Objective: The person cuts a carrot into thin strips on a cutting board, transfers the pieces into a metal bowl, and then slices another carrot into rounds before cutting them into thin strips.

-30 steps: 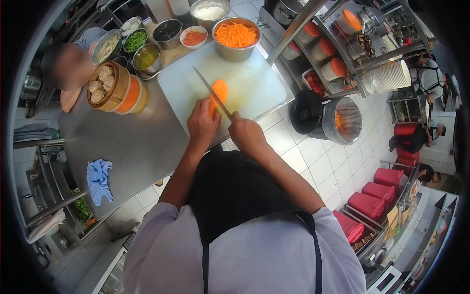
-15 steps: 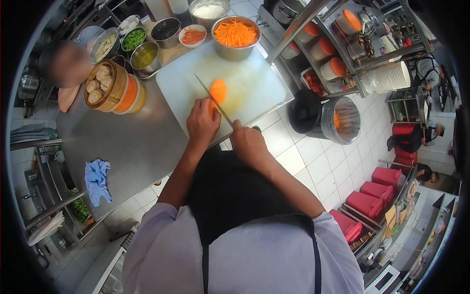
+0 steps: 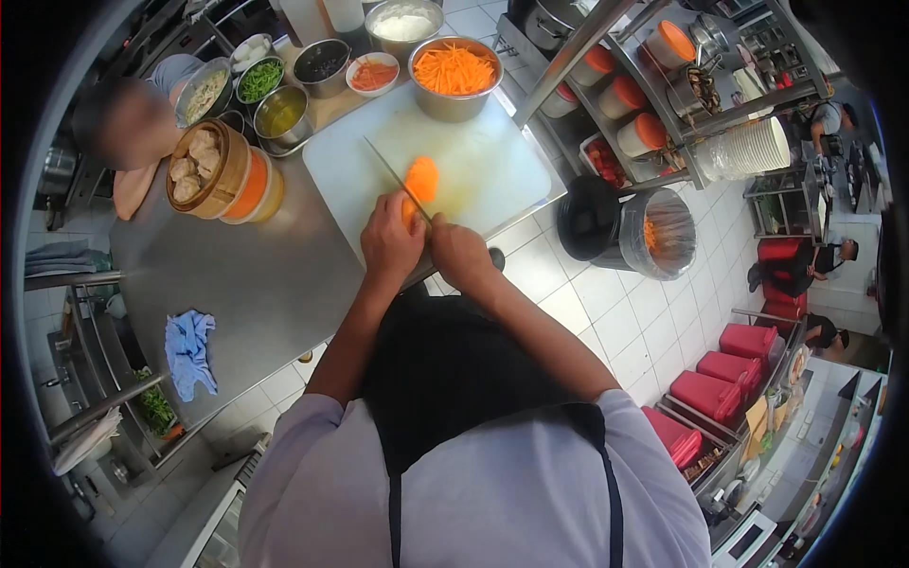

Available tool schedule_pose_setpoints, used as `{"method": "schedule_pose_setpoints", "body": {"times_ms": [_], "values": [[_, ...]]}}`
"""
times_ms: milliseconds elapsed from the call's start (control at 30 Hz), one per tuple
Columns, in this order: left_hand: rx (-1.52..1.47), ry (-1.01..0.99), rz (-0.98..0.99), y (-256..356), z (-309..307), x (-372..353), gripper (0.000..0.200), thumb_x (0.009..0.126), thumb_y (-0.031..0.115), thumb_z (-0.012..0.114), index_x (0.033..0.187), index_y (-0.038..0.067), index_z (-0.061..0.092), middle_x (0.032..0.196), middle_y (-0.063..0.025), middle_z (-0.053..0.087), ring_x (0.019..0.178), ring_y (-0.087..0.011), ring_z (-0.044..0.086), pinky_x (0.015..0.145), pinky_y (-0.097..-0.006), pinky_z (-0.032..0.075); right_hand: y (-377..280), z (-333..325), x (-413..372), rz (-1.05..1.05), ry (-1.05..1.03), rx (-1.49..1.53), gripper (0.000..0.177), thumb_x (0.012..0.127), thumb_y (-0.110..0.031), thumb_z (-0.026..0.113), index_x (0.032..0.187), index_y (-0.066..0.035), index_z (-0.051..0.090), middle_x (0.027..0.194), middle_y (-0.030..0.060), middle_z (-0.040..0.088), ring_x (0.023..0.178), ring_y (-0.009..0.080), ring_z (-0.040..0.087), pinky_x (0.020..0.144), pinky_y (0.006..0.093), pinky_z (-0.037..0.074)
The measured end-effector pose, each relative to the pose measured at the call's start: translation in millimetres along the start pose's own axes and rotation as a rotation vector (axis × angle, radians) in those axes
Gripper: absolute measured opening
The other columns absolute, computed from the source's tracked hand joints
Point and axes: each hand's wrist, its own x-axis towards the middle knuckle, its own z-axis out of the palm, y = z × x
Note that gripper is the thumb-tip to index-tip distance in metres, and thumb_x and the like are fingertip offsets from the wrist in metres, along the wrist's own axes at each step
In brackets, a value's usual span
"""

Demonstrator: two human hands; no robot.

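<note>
A white cutting board [image 3: 516, 175] lies on the steel counter. My left hand [image 3: 391, 237] is closed on a piece of carrot [image 3: 408, 212], mostly hidden by the fingers, and presses it to the board. In my right hand [image 3: 460, 254] is the handle of a knife [image 3: 386, 163]. Its blade slants up and left across the board, between the held piece and some overlapping carrot slices [image 3: 422, 178]. My two hands are close together at the board's near edge. A metal bowl heaped with carrot shreds [image 3: 456, 74] stands at the board's far edge.
Left of the board stands a bamboo steamer [image 3: 216, 170] with dumplings. Several bowls, one with chopped greens [image 3: 258, 79], line the far side. A person's arm [image 3: 139, 192] is behind the steamer. A blue cloth [image 3: 190, 350] lies at left; a lined bin [image 3: 657, 237] stands right.
My right hand and the knife have shifted left, toward my left hand, and the blade tip reaches further up-left. My left hand stays nearly in place.
</note>
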Motion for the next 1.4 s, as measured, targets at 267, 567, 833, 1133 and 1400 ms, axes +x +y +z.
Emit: {"method": "schedule_pose_setpoints", "body": {"times_ms": [267, 567, 833, 1133, 1400], "values": [[0.114, -0.061, 0.053, 5.2, -3.6, 2.8, 0.048, 0.089, 0.016, 0.071, 0.135, 0.009, 0.056, 0.112, -0.0148, 0.064, 0.096, -0.037, 0.069, 0.077, -0.0486, 0.058, -0.1, -1.0, -5.4, 0.015, 0.059, 0.016, 0.013, 0.097, -0.012, 0.056, 0.1, 0.001, 0.056, 0.078, 0.0221, 0.072, 0.073, 0.0397, 0.074, 0.064, 0.05, 0.058], [0.196, -0.165, 0.068, 5.0, -5.2, 6.4, 0.047, 0.091, 0.018, 0.067, 0.136, 0.009, 0.057, 0.11, -0.0164, 0.062, 0.096, -0.0376, 0.07, 0.078, -0.0492, 0.058, -0.1, -6.8, -17.4, 0.061, 0.033, 0.033, 0.016, 0.096, -0.012, 0.055, 0.103, 0.002, 0.056, 0.078, 0.0255, 0.071, 0.074, 0.0434, 0.073, 0.066, 0.0544, 0.057], [0.127, -0.204, -0.024, 17.1, -16.9, 8.0, 0.064, 0.09, 0.017, 0.068, 0.151, 0.014, 0.048, 0.111, -0.0189, 0.062, 0.098, -0.0391, 0.069, 0.081, -0.0506, 0.057, -4.7, -43.0, -57.4, 0.075, -0.023, 0.001, 0.014, 0.092, -0.007, 0.057, 0.101, 0.004, 0.056, 0.077, 0.0251, 0.071, 0.074, 0.041, 0.073, 0.068, 0.0514, 0.058], [0.099, -0.214, -0.132, 12.2, -25.9, -7.2, 0.072, 0.089, 0.02, 0.072, 0.154, 0.01, 0.043, 0.114, -0.0199, 0.067, 0.104, -0.0408, 0.069, 0.089, -0.0512, 0.056, 13.6, -61.2, -106.5, 0.181, 0.073, 0.099, 0.014, 0.095, -0.012, 0.059, 0.099, 0.001, 0.055, 0.077, 0.0271, 0.069, 0.073, 0.0466, 0.07, 0.069, 0.0582, 0.056], [0.198, -0.047, -0.213, -22.6, -35.1, 4.0, 0.056, 0.089, 0.021, 0.07, 0.142, 0.007, 0.055, 0.116, -0.0208, 0.069, 0.102, -0.0418, 0.07, 0.089, -0.0507, 0.057, 35.9, -45.3, -131.5, 0.259, 0.154, 0.16, 0.018, 0.098, -0.017, 0.062, 0.1, -0.001, 0.055, 0.075, 0.028, 0.067, 0.071, 0.0486, 0.068, 0.067, 0.0589, 0.056]]}}
